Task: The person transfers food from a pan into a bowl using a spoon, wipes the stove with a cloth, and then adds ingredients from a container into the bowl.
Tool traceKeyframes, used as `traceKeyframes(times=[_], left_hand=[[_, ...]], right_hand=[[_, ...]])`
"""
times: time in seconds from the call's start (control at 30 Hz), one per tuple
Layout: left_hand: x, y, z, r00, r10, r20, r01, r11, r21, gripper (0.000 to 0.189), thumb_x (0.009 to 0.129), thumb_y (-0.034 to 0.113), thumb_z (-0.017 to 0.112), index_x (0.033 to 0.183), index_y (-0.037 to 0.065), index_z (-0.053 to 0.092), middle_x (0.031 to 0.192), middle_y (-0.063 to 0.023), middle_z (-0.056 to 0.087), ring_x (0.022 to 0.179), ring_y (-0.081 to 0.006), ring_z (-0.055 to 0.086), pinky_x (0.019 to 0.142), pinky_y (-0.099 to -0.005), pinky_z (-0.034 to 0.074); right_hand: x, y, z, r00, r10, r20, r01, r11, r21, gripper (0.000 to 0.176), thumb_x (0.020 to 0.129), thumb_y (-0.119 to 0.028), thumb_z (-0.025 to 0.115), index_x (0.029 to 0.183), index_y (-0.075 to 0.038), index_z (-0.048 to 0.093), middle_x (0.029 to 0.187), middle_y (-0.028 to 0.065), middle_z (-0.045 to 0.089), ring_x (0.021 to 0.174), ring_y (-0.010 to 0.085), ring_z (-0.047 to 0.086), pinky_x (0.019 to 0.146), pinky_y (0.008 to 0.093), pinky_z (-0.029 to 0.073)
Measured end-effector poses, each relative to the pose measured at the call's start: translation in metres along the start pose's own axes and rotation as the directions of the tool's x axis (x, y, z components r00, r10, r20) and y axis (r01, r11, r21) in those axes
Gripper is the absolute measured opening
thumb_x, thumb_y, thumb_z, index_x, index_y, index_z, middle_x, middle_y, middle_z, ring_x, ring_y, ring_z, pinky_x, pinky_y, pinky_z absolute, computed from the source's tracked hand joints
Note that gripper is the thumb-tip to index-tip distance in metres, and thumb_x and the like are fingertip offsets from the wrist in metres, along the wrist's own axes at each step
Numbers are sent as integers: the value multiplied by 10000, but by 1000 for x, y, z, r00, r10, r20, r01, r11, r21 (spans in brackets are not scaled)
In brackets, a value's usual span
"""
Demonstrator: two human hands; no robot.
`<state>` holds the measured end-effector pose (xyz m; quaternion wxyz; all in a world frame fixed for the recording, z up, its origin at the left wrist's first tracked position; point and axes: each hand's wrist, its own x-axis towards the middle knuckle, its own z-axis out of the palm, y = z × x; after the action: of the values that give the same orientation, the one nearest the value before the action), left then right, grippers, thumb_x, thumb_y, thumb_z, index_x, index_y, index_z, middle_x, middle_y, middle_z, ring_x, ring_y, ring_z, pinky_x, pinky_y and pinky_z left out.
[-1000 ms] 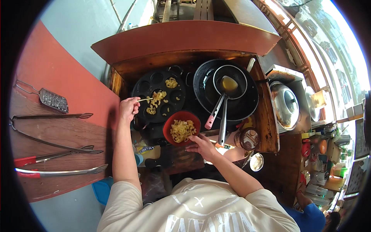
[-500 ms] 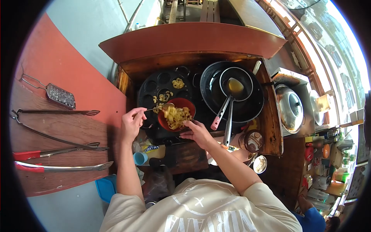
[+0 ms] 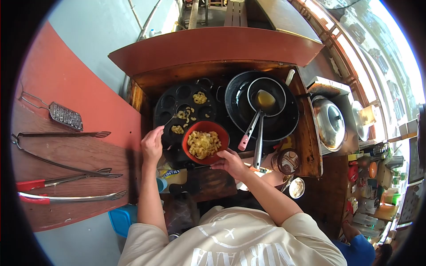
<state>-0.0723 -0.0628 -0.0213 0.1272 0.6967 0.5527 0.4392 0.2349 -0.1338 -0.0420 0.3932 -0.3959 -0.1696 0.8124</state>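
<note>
My left hand (image 3: 152,145) is closed around the handle of a metal spoon (image 3: 169,120), whose tip reaches over the black pan with round wells (image 3: 161,117). Small yellowish curved pieces lie in some of its wells and scattered between them. In my right hand (image 3: 233,164) is a red bowl (image 3: 224,138), gripped at its near right rim and tilted a little toward me. Inside it sits a heap of the same yellowish pieces (image 3: 204,144). The bowl hangs over the near right side of the pan.
At the right stands a large black wok (image 3: 290,119) holding a strainer (image 3: 280,111) and a ladle (image 3: 266,99) with yellow liquid. Tongs (image 3: 71,198) and a grater (image 3: 66,116) lie on the left board. A domed metal lid (image 3: 328,122) is farther right.
The spoon has moved out of the red bowl to the pan's wells. The bowl has shifted slightly nearer to me, and more pieces lie in the pan's middle.
</note>
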Motion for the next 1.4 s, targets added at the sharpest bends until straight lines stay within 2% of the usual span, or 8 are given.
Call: traceKeyframes(times=[0.17,0.23,0.5,0.77,1.0,1.07,1.17,1.4], left_hand=[[35,13,27,954,292,68,-294,956,13,226,846,-64,629,1056,-10,694,920,-154,709,842,-333,677,756,-383,549],[36,18,25,898,382,219,-410,907,98,218,833,-53,637,1037,-9,697,924,-150,709,838,-314,679,763,-390,543],[45,-3,22,953,277,125,-290,951,107,181,844,-41,646,1016,-19,699,919,-159,715,859,-322,685,756,-397,546],[60,16,-5,942,136,308,-151,988,26,121,874,5,653,978,-30,704,899,-184,711,829,-341,693,732,-389,555],[74,50,-21,916,129,381,-174,981,87,111,875,30,663,959,-23,715,896,-182,712,826,-336,693,717,-382,552],[81,40,-9,931,238,279,-272,958,91,111,866,34,667,950,-20,715,884,-178,708,823,-336,688,723,-389,554],[86,18,10,890,302,343,-363,923,129,109,859,36,664,941,-15,713,872,-176,702,826,-340,683,732,-401,554],[83,38,0,893,212,398,-272,957,99,112,853,51,668,940,-3,715,863,-179,694,823,-356,674,728,-414,552]], right_hand=[[-24,16,-33,998,-26,49,22,997,70,357,941,-146,557,1261,-5,487,1156,143,633,950,259,674,871,431,573],[-36,20,-40,1000,11,17,-12,998,58,353,946,-137,540,1274,-15,487,1152,143,633,996,257,667,884,437,570],[-54,32,-67,999,44,-4,-44,995,85,403,950,-132,530,1322,-9,435,1209,149,601,1045,272,652,892,443,571],[-60,38,-74,999,32,-5,-32,993,113,402,954,-135,527,1320,2,433,1225,149,592,1063,275,649,901,446,572],[-58,39,-77,1000,25,-16,-24,995,93,390,958,-139,530,1308,10,442,1211,153,615,1050,275,653,895,449,574],[-57,40,-75,1000,19,-14,-18,997,72,387,957,-137,531,1305,10,446,1214,154,615,1049,276,653,894,450,574],[-55,41,-72,1000,22,3,-23,996,82,403,954,-135,535,1321,1,441,1214,148,612,1041,281,656,897,451,572],[-60,44,-66,996,82,26,-83,996,24,468,955,-141,543,1384,-13,405,1279,141,561,1134,262,607,907,450,565]])
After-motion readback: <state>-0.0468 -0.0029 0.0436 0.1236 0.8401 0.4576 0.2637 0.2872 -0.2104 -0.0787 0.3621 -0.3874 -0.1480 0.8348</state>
